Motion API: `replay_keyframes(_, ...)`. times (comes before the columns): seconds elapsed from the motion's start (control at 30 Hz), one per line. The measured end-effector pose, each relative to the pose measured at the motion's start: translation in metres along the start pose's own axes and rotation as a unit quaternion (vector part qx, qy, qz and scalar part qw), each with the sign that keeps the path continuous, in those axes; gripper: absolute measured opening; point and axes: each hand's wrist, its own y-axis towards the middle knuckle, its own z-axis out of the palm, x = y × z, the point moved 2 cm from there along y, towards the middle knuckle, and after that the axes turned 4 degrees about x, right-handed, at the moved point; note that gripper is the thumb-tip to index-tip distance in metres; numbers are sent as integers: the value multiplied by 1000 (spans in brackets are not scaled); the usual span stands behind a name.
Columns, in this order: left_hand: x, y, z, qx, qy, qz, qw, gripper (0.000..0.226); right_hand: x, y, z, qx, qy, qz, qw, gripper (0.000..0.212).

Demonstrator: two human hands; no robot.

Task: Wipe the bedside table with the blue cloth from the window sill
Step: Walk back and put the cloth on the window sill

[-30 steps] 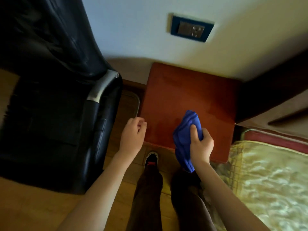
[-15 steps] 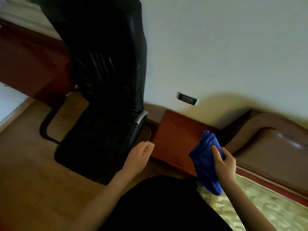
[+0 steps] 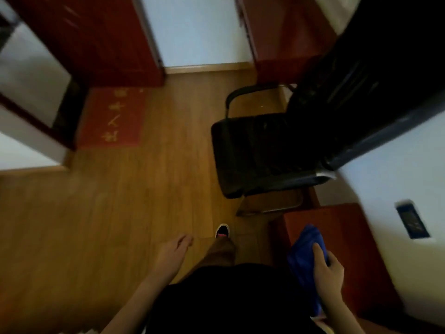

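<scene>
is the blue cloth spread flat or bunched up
Bunched up. The blue cloth hangs in gathered folds from the right hand, which grips it beside the bedside table; no part lies flat.

A room in a home: wooden floor (image 3: 101, 213), a red doormat (image 3: 112, 118) by a dark red door (image 3: 91, 37), a black chair (image 3: 272, 153), and a reddish wooden surface (image 3: 342, 227) against the white wall.

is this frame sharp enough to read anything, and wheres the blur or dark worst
Head view: motion blur smears everything, worst at the wall socket and the red mat, whose gold characters are unreadable; wide-angle bending tilts the walls; the black chair is a dim mass. The right hand gripping the blue cloth over the bedside table is still recognisable, as is the empty left hand.
</scene>
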Motion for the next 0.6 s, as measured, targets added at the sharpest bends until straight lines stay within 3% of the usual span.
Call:
replay_keyframes(0.17, 75, -51, -55, -132, -112, -68, 983, 29, 62, -2, 104, 171, -58, -81, 980, 35)
replay_keyframes(0.27, 103, -61, -75, -184, -170, -106, 962, 29, 102, -12, 169, 231, -71, -125, 962, 27)
replay_keyframes(0.47, 123, -18, -145, -206, -223, -122, 945, 31, 161, -14, 283, 288, -78, -173, 939, 41)
replay_keyframes(0.6, 95, 40, -218, -203, -219, -93, 950, 29, 202, -11, 336, 281, -84, -167, 941, 35)
